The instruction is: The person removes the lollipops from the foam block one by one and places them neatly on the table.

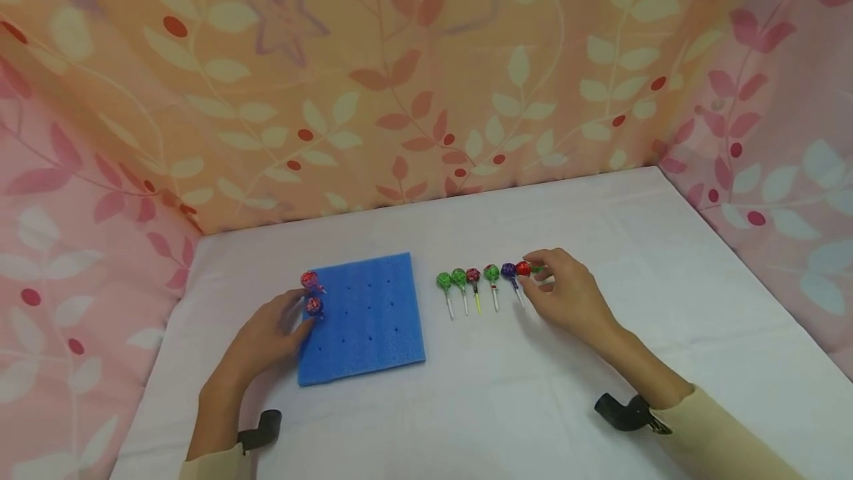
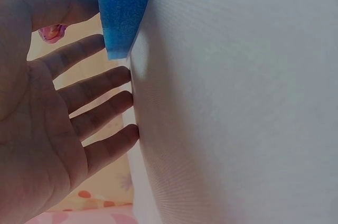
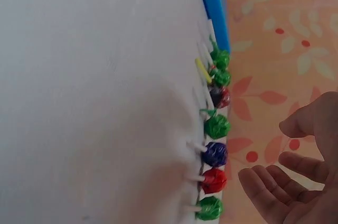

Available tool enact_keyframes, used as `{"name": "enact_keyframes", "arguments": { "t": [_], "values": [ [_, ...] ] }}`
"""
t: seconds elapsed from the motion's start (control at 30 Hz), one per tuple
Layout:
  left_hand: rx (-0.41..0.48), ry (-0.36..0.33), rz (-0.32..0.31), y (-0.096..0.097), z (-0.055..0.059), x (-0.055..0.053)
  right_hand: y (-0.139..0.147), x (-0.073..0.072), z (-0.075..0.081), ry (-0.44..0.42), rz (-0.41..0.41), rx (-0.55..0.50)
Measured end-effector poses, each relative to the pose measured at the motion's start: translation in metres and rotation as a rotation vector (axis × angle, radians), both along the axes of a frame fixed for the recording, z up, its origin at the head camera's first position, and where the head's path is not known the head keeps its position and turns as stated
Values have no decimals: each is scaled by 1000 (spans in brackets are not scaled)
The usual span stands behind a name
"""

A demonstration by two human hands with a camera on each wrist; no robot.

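Note:
My left hand (image 1: 263, 335) is at the left edge of a blue foam board (image 1: 383, 343) pierced with small holes. Its fingers are fairly straight, with thumb and forefinger against the board's side in the left wrist view. Two wrapped lollipops, one pinkish red (image 1: 309, 280) and one dark red and blue (image 1: 314, 307), stand in the board near that hand. My right hand (image 1: 573, 291) hovers by a red lollipop (image 3: 214, 180) and a green lollipop (image 3: 209, 208), partly hiding them in the head view. The right wrist view shows its loosely bent fingers apart from them, holding nothing.
Left of the right hand lie a purple lollipop (image 1: 509, 270), a green lollipop (image 1: 492, 272), a dark red one (image 1: 473, 277) with a yellow stick, and two more green ones, in a row on the white-covered table (image 1: 506, 406). Leaf-patterned curtains (image 1: 426, 80) border the table.

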State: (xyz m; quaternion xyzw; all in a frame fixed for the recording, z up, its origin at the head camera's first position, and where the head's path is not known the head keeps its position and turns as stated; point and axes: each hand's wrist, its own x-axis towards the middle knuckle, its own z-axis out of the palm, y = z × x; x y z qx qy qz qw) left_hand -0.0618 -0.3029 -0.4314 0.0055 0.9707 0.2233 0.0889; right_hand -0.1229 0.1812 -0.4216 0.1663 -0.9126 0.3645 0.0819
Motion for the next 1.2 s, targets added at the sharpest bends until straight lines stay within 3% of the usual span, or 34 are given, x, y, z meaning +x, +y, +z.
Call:
{"name": "enact_keyframes", "arguments": {
  "t": [0.13, 0.4, 0.93, 1.2],
  "values": [
    [-4, 2, 0, 1, 0, 1, -13, 7, 3, 21, 69, -53],
    [-7, 5, 1, 1, -1, 0, -38, 9, -5, 53, 220, -191],
    [-11, 34, -15, 0, 1, -5, -115, 12, -12, -121, 391, -267],
    [17, 16, -21, 0, 1, -3, -147, 9, -23, -122, 503, -301]
  ]
}}
